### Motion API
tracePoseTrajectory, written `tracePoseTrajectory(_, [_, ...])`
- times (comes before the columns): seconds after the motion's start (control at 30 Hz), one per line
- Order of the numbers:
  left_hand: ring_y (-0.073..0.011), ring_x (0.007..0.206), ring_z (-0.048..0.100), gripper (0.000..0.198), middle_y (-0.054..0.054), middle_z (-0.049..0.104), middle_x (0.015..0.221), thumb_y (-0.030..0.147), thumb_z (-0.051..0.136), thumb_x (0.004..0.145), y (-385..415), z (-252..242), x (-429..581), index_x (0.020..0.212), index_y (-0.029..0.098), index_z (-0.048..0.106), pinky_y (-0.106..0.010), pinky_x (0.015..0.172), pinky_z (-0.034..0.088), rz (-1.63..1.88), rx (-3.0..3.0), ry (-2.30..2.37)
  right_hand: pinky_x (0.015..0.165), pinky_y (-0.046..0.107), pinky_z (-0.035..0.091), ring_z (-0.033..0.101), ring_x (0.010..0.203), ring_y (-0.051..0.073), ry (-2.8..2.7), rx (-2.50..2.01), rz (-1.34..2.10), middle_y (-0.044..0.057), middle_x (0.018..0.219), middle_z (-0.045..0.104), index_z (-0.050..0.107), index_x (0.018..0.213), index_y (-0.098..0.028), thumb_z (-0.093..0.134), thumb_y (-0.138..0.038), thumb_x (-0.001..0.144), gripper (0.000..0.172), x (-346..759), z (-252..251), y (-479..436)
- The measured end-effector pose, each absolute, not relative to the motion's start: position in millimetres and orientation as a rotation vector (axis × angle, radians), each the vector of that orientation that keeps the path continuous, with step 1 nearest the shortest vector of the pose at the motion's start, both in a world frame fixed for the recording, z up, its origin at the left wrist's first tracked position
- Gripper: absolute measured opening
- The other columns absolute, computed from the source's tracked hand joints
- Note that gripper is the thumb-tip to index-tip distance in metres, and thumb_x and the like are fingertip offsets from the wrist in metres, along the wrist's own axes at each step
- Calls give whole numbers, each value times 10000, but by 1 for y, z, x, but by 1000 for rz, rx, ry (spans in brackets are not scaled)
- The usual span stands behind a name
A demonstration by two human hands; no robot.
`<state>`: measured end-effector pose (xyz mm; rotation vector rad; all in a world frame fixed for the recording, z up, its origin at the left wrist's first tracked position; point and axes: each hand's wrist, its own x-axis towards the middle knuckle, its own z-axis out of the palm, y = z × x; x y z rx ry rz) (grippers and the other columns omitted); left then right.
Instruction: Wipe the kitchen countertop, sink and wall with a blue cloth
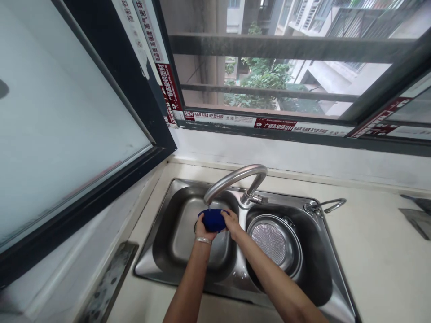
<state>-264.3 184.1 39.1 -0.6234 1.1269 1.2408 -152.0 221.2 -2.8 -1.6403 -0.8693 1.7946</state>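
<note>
Both my hands hold a dark blue rounded object (213,219), maybe a cloth or small bowl, over the left basin (175,233) of a steel double sink. My left hand (201,229), with a silver bracelet at the wrist, grips its left side. My right hand (232,223) grips its right side. The object sits right under the spout of the curved steel tap (235,177), and a thin trickle of water seems to fall on it.
The right basin holds a round steel strainer bowl (274,240). A second small tap (325,206) stands at the sink's back right. Pale countertop (377,251) runs to the right. An open window pane (67,121) juts in at the left. Barred window behind.
</note>
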Motion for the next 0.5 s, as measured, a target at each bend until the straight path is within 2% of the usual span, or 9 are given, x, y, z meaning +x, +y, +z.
tracePoseTrajectory(0.27, [-241, 720, 660, 347, -85, 676, 878, 449, 472, 960, 187, 34, -279, 1115, 184, 634, -391, 706, 581, 1255, -703, 1132, 502, 328, 568, 681, 800, 254, -919, -1666, 1860, 101, 985, 691, 703, 956, -209, 686, -488, 737, 354, -164, -2, 227])
tracePoseTrajectory(0.5, [-288, 806, 670, 401, -132, 690, 974, 425, 477, 947, 189, 31, -271, 1230, 172, 607, -457, 721, 579, 1251, -726, 1086, 408, 272, 497, 646, 665, 218, -948, -1721, 1839, 96, 874, 680, 690, 933, -185, 637, -489, 782, 344, -153, -13, 228])
